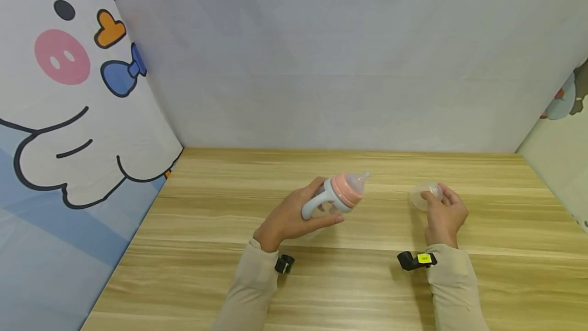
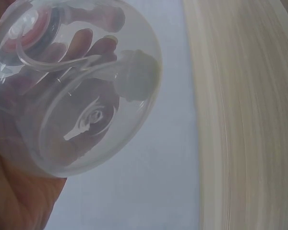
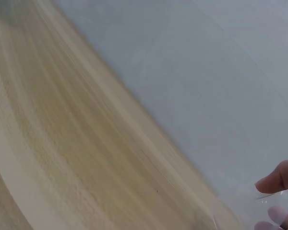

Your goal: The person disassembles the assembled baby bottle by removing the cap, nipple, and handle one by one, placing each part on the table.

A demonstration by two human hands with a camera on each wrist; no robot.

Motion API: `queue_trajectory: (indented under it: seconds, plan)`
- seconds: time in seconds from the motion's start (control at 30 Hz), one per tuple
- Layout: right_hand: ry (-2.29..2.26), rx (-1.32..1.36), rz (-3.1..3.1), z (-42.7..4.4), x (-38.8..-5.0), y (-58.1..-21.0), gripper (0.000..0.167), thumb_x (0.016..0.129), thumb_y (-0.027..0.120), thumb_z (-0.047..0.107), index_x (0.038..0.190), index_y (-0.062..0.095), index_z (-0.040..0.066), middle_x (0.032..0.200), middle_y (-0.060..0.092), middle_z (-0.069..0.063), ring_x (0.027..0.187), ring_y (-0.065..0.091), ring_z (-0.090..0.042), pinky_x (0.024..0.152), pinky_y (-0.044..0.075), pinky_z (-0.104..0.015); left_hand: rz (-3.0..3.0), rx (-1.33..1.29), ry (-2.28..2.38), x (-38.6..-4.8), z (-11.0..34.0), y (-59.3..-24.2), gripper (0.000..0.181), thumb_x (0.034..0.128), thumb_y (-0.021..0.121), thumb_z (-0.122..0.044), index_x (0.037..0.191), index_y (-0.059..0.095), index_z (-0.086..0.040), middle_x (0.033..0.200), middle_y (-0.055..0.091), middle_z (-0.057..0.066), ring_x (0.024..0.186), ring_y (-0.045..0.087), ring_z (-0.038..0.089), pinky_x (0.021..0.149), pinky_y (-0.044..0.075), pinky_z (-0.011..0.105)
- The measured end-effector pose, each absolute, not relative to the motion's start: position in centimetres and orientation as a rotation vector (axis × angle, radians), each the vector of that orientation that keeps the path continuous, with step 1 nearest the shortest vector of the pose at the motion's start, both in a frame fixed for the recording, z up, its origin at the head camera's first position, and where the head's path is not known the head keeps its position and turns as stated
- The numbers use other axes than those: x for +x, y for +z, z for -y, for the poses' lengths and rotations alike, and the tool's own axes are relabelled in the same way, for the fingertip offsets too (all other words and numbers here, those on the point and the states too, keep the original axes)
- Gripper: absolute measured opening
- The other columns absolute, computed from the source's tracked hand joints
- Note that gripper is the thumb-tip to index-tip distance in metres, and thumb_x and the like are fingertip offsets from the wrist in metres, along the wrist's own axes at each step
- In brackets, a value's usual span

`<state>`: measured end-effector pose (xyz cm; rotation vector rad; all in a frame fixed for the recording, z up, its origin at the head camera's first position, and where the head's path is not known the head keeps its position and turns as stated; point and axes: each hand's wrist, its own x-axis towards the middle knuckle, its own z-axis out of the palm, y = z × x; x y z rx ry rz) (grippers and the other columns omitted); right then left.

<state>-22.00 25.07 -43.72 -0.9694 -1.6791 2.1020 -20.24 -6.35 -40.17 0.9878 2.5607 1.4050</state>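
The baby bottle (image 1: 347,191) is over the middle of the wooden table (image 1: 184,269), gripped by the left hand (image 1: 289,214), whose fingers lie mostly hidden behind it; the grey handle (image 1: 316,200) partly covers its body. Its long axis slants, the teat (image 1: 358,181) pointing right and away from the person. The left wrist view looks through its clear base, making the pink ring hard to see. Farther right, the right hand (image 1: 445,216) pinches a clear cap (image 1: 427,187), faintly outlined and cut off in the right wrist view.
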Motion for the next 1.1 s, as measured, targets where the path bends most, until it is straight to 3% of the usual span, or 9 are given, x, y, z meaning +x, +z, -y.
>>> queue_trajectory:
  seconds: [0.27, 0.53, 0.83, 1.1]
  plan:
    - [2.074, -0.982, 1.700, -25.1, -22.1, -43.9, 0.057, 0.092, 0.065, 0.003, 0.147, 0.051, 0.010, 0.150, 0.051, -0.010, 0.140, 0.048, -0.018, 0.115, 0.041, -0.032, -2.554, 0.988, 1.414, -20.3, 6.4, -40.1, 0.055, 0.0916, 0.074, -0.038, 0.138, 0.048, -0.023, 0.104, 0.068, -0.005, 0.081, 0.060, 0.009, 0.077, 0.052, 0.027]
    - [2.036, -0.992, 1.752, -25.2, -22.1, -44.2, 0.057, 0.091, 0.065, 0.004, 0.146, 0.052, 0.010, 0.138, 0.056, -0.002, 0.139, 0.048, -0.020, 0.114, 0.043, -0.033, -2.538, 0.997, 1.439, -20.3, 6.3, -40.1, 0.055, 0.0922, 0.074, -0.037, 0.138, 0.049, -0.022, 0.101, 0.068, -0.004, 0.076, 0.057, 0.010, 0.076, 0.052, 0.026]
    - [2.033, -1.000, 1.812, -25.2, -22.1, -44.7, 0.060, 0.092, 0.066, 0.008, 0.149, 0.048, 0.010, 0.143, 0.054, -0.004, 0.140, 0.047, -0.018, 0.115, 0.041, -0.033, -2.537, 0.982, 1.430, -20.1, 6.5, -40.3, 0.056, 0.0923, 0.074, -0.037, 0.139, 0.048, -0.021, 0.100, 0.069, 0.002, 0.073, 0.054, 0.009, 0.073, 0.051, 0.027]
    - [2.012, -0.997, 1.799, -25.1, -22.1, -44.7, 0.059, 0.090, 0.065, 0.004, 0.147, 0.050, 0.008, 0.122, 0.058, 0.004, 0.136, 0.049, -0.018, 0.113, 0.043, -0.031, -2.540, 0.989, 1.425, -20.3, 6.4, -40.3, 0.056, 0.0924, 0.074, -0.037, 0.140, 0.048, -0.021, 0.100, 0.067, -0.004, 0.071, 0.053, 0.009, 0.073, 0.050, 0.026]
